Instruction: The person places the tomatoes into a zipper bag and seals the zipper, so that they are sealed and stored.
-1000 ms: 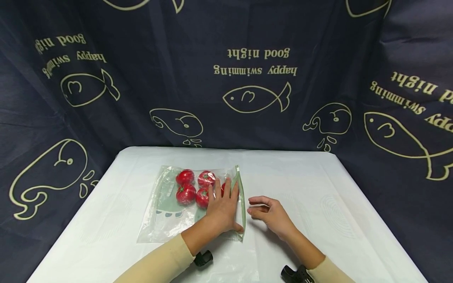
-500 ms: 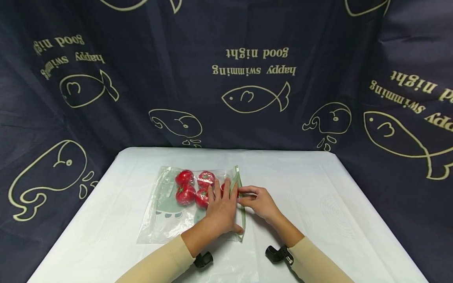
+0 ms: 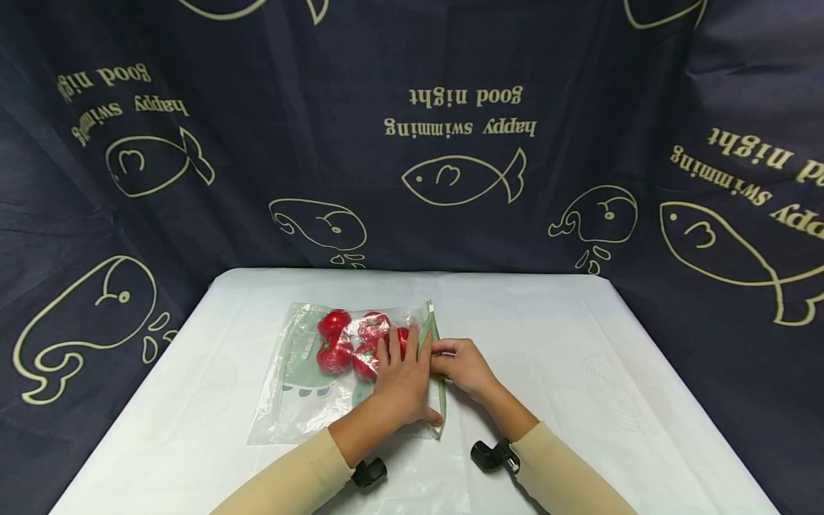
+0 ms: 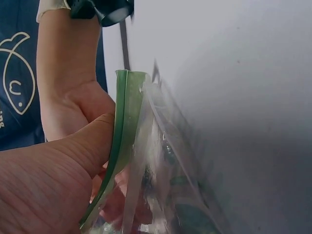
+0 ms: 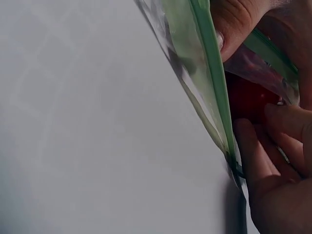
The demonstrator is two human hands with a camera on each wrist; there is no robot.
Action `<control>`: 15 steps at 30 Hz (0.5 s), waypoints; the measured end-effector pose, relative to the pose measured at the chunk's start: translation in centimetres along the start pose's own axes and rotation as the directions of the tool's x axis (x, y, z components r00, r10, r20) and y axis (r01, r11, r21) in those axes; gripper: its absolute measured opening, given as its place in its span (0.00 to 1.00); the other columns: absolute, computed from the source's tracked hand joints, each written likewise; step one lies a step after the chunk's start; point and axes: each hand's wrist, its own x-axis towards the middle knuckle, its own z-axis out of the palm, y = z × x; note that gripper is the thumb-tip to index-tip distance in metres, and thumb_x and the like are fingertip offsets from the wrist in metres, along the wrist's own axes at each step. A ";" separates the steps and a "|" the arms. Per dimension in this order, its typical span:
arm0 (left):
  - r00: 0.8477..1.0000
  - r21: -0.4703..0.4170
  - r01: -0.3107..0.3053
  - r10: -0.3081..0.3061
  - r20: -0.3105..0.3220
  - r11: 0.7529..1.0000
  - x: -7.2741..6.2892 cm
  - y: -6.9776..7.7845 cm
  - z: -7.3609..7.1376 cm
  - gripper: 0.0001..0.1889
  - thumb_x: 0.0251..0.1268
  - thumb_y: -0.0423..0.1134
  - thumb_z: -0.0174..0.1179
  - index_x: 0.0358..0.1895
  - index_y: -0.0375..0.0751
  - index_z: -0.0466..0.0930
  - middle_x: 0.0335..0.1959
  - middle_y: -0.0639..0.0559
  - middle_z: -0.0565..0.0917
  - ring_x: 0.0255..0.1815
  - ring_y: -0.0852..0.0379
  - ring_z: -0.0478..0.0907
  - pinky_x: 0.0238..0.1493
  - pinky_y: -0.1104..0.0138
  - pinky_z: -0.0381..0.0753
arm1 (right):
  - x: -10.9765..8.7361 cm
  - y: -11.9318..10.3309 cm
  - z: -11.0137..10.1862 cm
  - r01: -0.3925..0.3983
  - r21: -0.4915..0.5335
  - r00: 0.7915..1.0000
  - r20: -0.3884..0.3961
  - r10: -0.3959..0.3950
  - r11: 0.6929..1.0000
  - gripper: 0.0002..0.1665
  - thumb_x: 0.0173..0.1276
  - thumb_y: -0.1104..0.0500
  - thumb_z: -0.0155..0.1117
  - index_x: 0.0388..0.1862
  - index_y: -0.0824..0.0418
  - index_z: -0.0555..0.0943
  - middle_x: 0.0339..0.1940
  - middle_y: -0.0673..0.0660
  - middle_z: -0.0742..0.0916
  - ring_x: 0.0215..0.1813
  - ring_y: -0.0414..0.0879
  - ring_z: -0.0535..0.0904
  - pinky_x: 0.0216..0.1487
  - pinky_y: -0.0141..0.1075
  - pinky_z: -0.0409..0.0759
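Observation:
A clear zip bag (image 3: 302, 415) with a green zip strip (image 3: 441, 400) lies flat, its mouth facing right. Several red tomatoes (image 3: 333, 355) are inside it. My left hand (image 3: 402, 386) rests on the bag with fingers spread over the mouth end. Its thumb (image 5: 236, 24) lies against the near strip, and the two strips stand apart. My right hand (image 3: 466, 368) reaches into the mouth from the right. In the right wrist view its fingertips touch a tomato (image 5: 246, 97) just inside. The left fingers partly hide this tomato in the head view.
The bag lies on a white-covered table (image 3: 547, 315). A dark curtain (image 3: 412, 236) with fish and whale drawings stands behind and at both sides. Small black wrist cameras (image 3: 492, 455) sit on both wrists.
My right hand has moved left and up from beside the bag into its mouth. The tomato nearest the mouth has shifted left, nudging the others slightly. My left hand stays in place.

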 end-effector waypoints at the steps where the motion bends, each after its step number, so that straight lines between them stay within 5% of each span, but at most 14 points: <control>1: 1.000 0.000 0.000 0.000 0.001 1.000 0.0 0.0 0.0 0.78 0.24 0.70 0.83 0.83 0.44 0.47 0.85 0.38 0.46 0.83 0.26 0.39 0.79 0.34 0.44 | 0.0 0.0 0.0 -0.004 0.002 1.000 0.006 0.004 1.000 0.17 0.64 0.64 0.72 0.52 0.68 0.87 0.47 0.63 0.91 0.40 0.38 0.86 0.38 0.32 0.84; 10: 1.000 0.004 0.005 -0.005 0.018 1.000 0.1 0.0 -0.1 0.79 0.24 0.71 0.83 0.84 0.44 0.46 0.85 0.37 0.46 0.84 0.26 0.38 0.79 0.34 0.43 | -0.7 -0.2 -1.0 0.001 0.115 0.999 0.041 -0.005 0.993 0.20 0.68 0.67 0.70 0.56 0.75 0.83 0.52 0.69 0.89 0.47 0.43 0.89 0.50 0.36 0.87; 15: 1.000 0.005 0.006 -0.006 0.010 1.000 0.2 0.0 -0.1 0.79 0.23 0.71 0.83 0.83 0.44 0.47 0.85 0.37 0.47 0.83 0.25 0.38 0.79 0.34 0.44 | -1.9 -0.7 -1.6 -0.025 0.129 1.000 -0.002 0.026 0.991 0.21 0.69 0.66 0.69 0.57 0.78 0.81 0.53 0.72 0.88 0.50 0.51 0.89 0.51 0.39 0.87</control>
